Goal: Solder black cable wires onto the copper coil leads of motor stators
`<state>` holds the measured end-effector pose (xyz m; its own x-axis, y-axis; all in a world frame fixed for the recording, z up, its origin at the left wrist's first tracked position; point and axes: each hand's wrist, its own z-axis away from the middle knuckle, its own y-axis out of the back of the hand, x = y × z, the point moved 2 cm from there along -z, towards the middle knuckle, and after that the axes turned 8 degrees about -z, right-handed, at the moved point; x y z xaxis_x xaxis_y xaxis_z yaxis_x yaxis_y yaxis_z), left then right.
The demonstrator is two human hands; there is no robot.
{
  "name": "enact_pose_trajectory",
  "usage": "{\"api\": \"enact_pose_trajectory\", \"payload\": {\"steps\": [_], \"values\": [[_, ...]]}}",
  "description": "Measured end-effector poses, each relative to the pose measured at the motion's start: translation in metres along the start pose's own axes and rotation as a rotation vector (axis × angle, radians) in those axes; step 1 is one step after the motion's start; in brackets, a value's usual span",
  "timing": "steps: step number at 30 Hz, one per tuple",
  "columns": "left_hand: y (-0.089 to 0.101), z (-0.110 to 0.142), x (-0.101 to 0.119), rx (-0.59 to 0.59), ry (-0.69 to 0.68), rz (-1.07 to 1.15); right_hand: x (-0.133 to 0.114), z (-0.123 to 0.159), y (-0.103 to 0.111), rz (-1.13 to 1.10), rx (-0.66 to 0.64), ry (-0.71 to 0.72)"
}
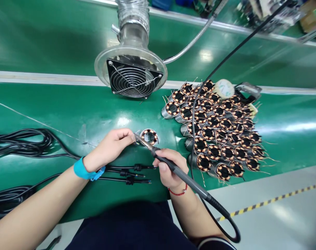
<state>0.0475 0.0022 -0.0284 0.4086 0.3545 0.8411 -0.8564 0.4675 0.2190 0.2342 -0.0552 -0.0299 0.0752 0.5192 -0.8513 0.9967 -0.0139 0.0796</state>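
A copper-wound stator (148,136) sits winding-end up — the tip of a soldering iron (194,185) just beside its rim.

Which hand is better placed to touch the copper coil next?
Right, I think: the right hand holds the soldering iron, its tip at the copper-wound stator, while the left hand steadies it.

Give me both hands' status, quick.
Left hand: closed, holding a copper-wound stator.
Right hand: closed, holding a soldering iron.
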Motion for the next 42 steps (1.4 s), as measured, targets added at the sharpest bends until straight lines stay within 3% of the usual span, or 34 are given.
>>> {"api": "enact_pose_trajectory", "payload": {"steps": [4, 18, 42], "values": [[0.0024, 0.0003, 0.0010, 0.053, -0.023, 0.025, 0.0002, 0.0012, 0.0024, 0.009, 0.077, -0.008], [0.0024, 0.0035, 0.0033, 0.141, 0.025, 0.090, 0.0016, 0.0041, 0.0035, 0.077, 0.058, -0.062], [0.0017, 0.0025, 0.0017, 0.131, 0.050, 0.122, -0.0004, -0.0013, 0.0014, 0.038, 0.090, 0.015]]}}
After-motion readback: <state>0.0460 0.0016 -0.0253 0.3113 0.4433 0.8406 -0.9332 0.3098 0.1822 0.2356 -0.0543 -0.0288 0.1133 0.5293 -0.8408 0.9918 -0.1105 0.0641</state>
